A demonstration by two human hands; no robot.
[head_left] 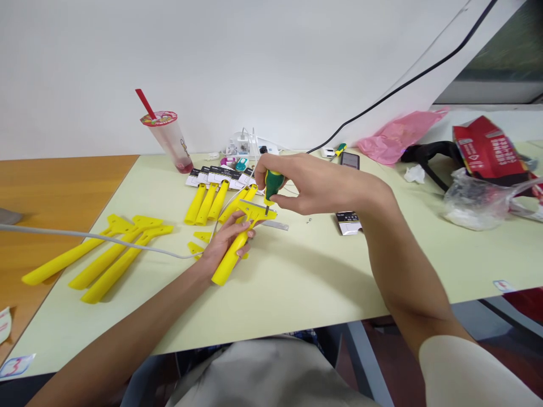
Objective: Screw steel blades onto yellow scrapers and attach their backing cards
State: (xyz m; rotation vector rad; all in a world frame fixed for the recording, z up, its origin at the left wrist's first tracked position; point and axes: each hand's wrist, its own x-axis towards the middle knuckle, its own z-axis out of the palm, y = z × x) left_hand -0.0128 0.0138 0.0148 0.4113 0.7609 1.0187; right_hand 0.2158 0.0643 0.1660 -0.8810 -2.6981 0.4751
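My left hand (221,242) is closed around the handle of a yellow scraper (229,261), its head tilted up and away from me. A thin metal plate lies along the head. My right hand (316,183) grips a green and yellow screwdriver (274,185) from above, its shaft pointing down onto the right end of that head. Behind the head, a metal strip (276,225) juts out to the right. Small yellow pieces (195,247) lie beside my left hand, partly hidden by it. Tiny metal parts (309,220) rest on the table to the right.
Three yellow handles (123,268) lie at left. Several yellow scrapers with card sleeves (217,200) sit farther back. A cup with a red straw (172,144) stands near the wall. A grey cable (106,237) crosses the left side. A black card packet (348,224) and plastic bags (470,198) are rightward.
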